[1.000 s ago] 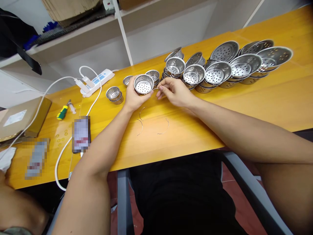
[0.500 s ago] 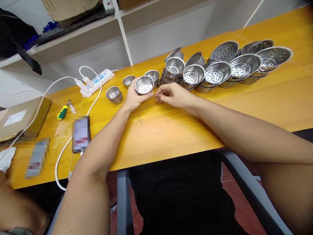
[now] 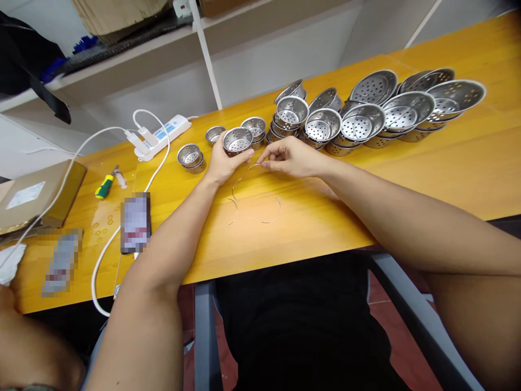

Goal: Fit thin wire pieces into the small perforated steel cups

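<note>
My left hand (image 3: pixel 223 164) is wrapped round a small perforated metal cup (image 3: pixel 237 142), its open mouth facing up toward me. Just right of it, my right hand (image 3: pixel 287 157) pinches a thin curved wire (image 3: pixel 255 165) between thumb and fingertips; the wire's free end points at the left hand, apart from the cup as far as I can see. On the table below lie three more curved wires, one (image 3: pixel 236 187) near my left wrist, another (image 3: pixel 233 212) under it, and one (image 3: pixel 278 210) further right.
Stacked perforated metal cups (image 3: pixel 362 122) run along the back right, with a smaller pair (image 3: pixel 190 157) left of my hand. A power strip (image 3: pixel 165 137) with white cables, a green-yellow screwdriver (image 3: pixel 105 186), a phone (image 3: pixel 135 222) and a cardboard box (image 3: pixel 36 201) lie left. Another person's arm (image 3: pixel 32 342) shows lower left.
The cup in my left hand has dropped slightly and tilted, and my left thumb has lifted a little. The wire in my right fingers now shows clearly, reaching leftward.
</note>
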The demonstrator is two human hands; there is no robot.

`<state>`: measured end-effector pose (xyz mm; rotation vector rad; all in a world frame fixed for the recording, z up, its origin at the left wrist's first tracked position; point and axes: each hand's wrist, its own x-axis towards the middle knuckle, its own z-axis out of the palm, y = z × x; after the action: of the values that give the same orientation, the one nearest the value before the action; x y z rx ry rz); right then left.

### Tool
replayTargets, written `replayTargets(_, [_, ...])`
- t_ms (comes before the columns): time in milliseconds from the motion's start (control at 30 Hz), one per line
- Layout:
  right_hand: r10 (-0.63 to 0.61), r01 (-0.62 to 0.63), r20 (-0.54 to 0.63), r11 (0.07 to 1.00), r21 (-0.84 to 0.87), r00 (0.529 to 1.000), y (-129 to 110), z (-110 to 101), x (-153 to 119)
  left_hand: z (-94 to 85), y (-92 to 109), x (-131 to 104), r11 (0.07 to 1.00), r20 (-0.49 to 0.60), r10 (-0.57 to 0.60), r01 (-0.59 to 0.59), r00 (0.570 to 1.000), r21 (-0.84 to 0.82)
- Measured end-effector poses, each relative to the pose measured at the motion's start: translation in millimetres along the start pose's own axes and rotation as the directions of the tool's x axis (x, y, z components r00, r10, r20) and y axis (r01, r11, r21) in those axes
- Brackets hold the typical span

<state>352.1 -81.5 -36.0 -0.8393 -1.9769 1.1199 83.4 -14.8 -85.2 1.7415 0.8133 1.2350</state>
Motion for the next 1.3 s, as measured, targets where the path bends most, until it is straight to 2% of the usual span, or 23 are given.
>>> replayTargets(100, [-0.049, 0.046, 0.08, 0.998, 0.039, 0.996, -10, -3, -2, -3.1, -6, 1, 1.0, 0.012, 0.015, -0.015, 1.0, 0.001])
replayTargets(133, [-0.072, 0.068, 0.073, 0.996, 0.066, 0.995, -13, -3, -3, -3.7, -8, 1, 1.0, 0.016, 0.022, -0.023, 1.0, 0.018])
replayTargets(233, [-0.132, 0.142, -0.103, 0.985, 0.094, 0.986, -22, 2, -3, -1.4, -9, -1, 0.994, 0.047, 0.06, -0.064, 0.997, 0.09])
replayTargets(300, [-0.141, 0.157, -0.244, 0.986, 0.047, 0.959, -21, 5, -2, 4.2, -6, -4, 0.987, 0.094, 0.075, -0.087, 0.993, 0.134])
replayTargets(367, [-0.137, 0.135, -0.326, 0.99, -0.03, 0.935, -17, 8, -1, 12.0, -1, -8, 0.985, 0.155, 0.058, -0.082, 0.986, 0.153])
replayTargets(467, [-0.121, 0.075, -0.371, 0.988, -0.137, 0.921, -7, 8, 0, 23.5, 7, -13, 0.987, 0.22, 0.023, -0.058, 0.975, 0.151])
replayTargets(600, [-0.09, -0.002, -0.395, 0.974, -0.226, 0.914, -2, 8, 0, 31.7, 13, -16, 0.988, 0.254, 0.013, -0.051, 0.967, 0.145])
replayTargets(833, [-0.041, -0.057, -0.42, 0.974, -0.219, 0.907, -8, 13, 0, 36.0, 16, -17, 0.99, 0.207, 0.009, -0.038, 0.978, 0.139])
replayTargets(1067, [-0.029, -0.052, -0.437, 0.984, -0.172, 0.899, -9, 14, 0, 40.6, 16, -19, 0.993, 0.164, 0.021, -0.041, 0.986, 0.114])
replayTargets(1300, [-0.061, 0.02, -0.431, 0.995, -0.099, 0.9, -16, 21, 0, 45.8, 32, -23, 0.972, 0.061, 0.022, -0.035, 0.998, 0.234])
